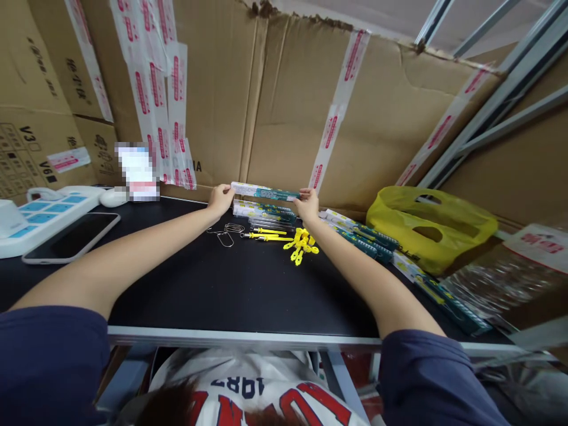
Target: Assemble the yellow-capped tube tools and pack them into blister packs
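Between both hands is a long slim box (265,192), white at one end and dark green at the other, raised at the back of the black table. My left hand (220,200) grips its white end, and my right hand (307,204) grips the green end. Just below it lie similar boxes (261,210) and clear plastic tubes (271,223). Nearer me are thin yellow rods with metal tips (266,235), a small pile of yellow plastic pieces (300,244) and several bent wire loops (226,235).
More slim boxes (361,236) lie along the right, beside a yellow plastic bag (430,225) and a clear plastic bag (501,275). On the left are a phone (73,236) and a power strip (53,216). Taped cardboard (293,106) walls the back; a metal frame (492,112) stands right.
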`<state>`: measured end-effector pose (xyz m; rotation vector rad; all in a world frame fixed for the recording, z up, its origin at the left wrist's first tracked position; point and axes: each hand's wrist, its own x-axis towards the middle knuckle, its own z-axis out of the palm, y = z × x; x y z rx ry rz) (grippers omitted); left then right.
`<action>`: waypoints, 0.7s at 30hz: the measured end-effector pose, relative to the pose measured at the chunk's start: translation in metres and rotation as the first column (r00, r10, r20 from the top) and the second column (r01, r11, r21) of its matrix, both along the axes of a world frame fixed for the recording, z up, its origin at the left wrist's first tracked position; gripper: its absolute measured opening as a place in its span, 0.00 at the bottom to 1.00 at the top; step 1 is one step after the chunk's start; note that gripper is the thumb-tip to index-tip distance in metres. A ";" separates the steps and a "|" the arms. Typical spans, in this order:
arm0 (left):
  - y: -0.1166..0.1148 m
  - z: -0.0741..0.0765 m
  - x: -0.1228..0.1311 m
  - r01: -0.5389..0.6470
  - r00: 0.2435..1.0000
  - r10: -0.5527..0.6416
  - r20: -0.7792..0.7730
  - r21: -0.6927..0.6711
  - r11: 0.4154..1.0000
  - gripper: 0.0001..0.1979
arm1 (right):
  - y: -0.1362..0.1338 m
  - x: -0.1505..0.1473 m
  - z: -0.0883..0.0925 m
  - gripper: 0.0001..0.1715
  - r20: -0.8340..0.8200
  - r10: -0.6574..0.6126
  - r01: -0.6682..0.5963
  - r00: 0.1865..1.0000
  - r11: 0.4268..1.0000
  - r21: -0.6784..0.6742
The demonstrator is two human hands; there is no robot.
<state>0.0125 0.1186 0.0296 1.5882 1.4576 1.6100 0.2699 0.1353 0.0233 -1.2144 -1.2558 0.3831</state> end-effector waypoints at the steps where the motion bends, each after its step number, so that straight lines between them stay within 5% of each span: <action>1: 0.004 -0.001 0.001 -0.009 1.000 0.009 -0.019 -0.004 1.000 0.04 | 0.006 -0.002 -0.004 0.18 0.008 -0.015 0.015 1.000 1.000 -0.019; 12: 0.004 -0.007 0.002 0.084 0.988 -0.103 -0.116 -0.152 0.985 0.07 | 0.023 -0.001 -0.021 0.19 0.179 -0.030 0.055 0.983 0.989 -0.136; 16: -0.053 0.014 0.029 0.130 0.988 -0.130 -0.080 -0.007 0.992 0.16 | 0.012 0.007 -0.014 0.23 0.246 -0.009 0.029 0.969 0.997 -0.078; 18: -0.115 0.022 0.044 0.497 0.866 -0.496 0.071 0.005 0.868 0.10 | -0.005 0.014 -0.010 0.24 0.288 -0.009 0.013 0.958 1.000 -0.014; 19: -0.152 0.023 0.047 0.709 0.702 -0.692 0.167 -0.075 0.701 0.09 | -0.015 0.017 -0.009 0.24 0.315 -0.007 -0.002 0.949 1.000 0.026; 21: -0.226 0.014 0.042 0.921 0.382 -0.851 0.360 -0.218 0.322 0.09 | -0.040 0.024 -0.007 0.23 0.429 0.009 -0.079 0.903 0.986 0.144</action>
